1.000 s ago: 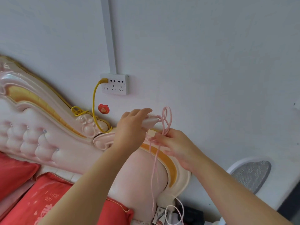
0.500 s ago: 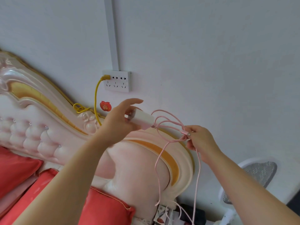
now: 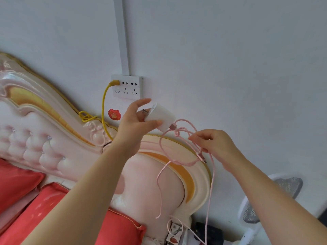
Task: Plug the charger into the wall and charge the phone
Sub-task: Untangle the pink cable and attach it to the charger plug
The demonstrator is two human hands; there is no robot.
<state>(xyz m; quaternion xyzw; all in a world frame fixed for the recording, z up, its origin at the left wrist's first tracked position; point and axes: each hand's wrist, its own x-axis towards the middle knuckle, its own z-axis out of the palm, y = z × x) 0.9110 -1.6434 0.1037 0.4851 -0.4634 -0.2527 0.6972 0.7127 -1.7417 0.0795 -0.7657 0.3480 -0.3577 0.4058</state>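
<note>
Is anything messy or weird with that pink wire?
Yes. The pink cable is tangled: it twists into a small knot and several loops just below the white charger held in the left hand. The right hand pinches one strand, and a loose end dangles over the headboard.

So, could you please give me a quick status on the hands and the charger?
Left hand holding charger just below wall socket, unplugged. Right hand holding pink cable. Yellow plug fills one slot.
</note>
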